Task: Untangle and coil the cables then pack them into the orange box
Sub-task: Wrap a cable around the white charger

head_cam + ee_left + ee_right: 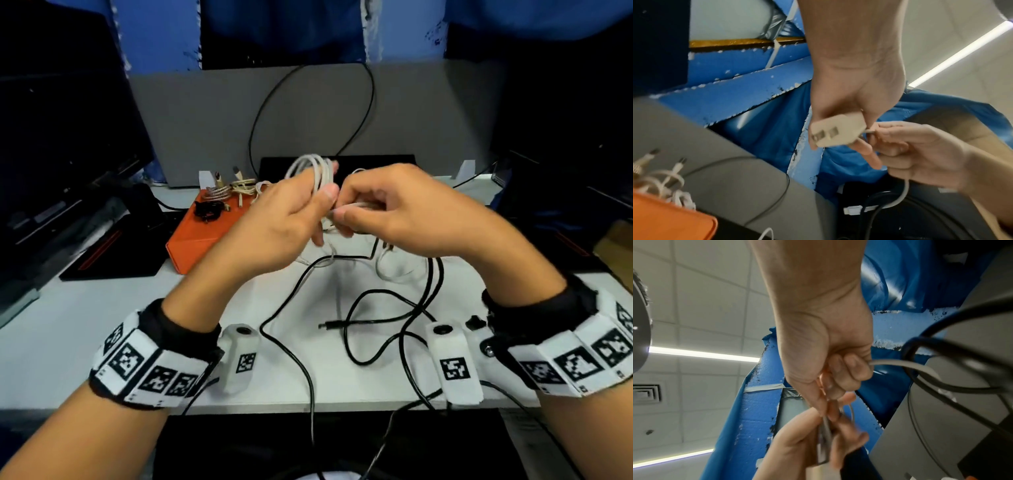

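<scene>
You are coiling the white cable (pixel 313 171): your left hand (pixel 277 219) is holding its loops and its plug (pixel 835 129) with fingers and thumb curled round them, just in front of the orange box (pixel 202 236). Your right hand (pixel 394 212) is pinching the free run of the same cable between thumb and curled fingers, touching the left hand. By my judgement you are partway through winding, so the next move is calling for feeding the slack that is hanging down to the white desk (pixel 102 325) round the loops, keeping it free of the black cable (pixel 376 318) that is lying in front of the box. Several wound cables (pixel 226 192) are already resting on top of the box. No brand or readable writing is showing; only black-and-white square markers on the wristbands (pixel 150 363).
</scene>
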Available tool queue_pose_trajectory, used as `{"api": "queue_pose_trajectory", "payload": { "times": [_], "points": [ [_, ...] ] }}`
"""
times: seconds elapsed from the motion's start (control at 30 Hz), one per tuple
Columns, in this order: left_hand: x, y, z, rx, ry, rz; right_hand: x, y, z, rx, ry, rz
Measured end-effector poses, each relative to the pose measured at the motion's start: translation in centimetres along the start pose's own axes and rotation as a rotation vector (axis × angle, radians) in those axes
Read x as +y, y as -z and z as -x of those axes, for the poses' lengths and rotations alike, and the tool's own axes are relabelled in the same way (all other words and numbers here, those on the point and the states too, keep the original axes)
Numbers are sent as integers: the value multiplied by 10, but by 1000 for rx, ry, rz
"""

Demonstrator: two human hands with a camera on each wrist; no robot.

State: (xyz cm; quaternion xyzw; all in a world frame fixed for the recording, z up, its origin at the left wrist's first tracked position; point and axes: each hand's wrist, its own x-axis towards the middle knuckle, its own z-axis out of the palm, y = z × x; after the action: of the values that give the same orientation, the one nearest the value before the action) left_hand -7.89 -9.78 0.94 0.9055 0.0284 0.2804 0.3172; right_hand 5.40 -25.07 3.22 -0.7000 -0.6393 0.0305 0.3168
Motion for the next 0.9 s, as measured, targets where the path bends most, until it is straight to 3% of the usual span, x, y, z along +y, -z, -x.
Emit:
{"api": "queue_pose_trajectory", "payload": {
  "times": [0.07, 0.23, 0.43, 0.67, 0.9],
  "points": [
    [-2, 5, 0, -171, 11, 175, 6, 4, 0, 63, -24, -85],
    [-17, 12, -1, -356, 123, 441, 23, 0, -7, 155, -51, -120],
    [-24, 20, -7, -192, 197, 886, 43, 7, -10, 225, -104, -176],
    [-21, 14, -10, -267, 247, 1116, 55, 2, -17, 236, -122, -145],
    [-12, 7, -7, -147, 221, 1149, 49, -12, -15, -58, -193, -117]
  ]
}}
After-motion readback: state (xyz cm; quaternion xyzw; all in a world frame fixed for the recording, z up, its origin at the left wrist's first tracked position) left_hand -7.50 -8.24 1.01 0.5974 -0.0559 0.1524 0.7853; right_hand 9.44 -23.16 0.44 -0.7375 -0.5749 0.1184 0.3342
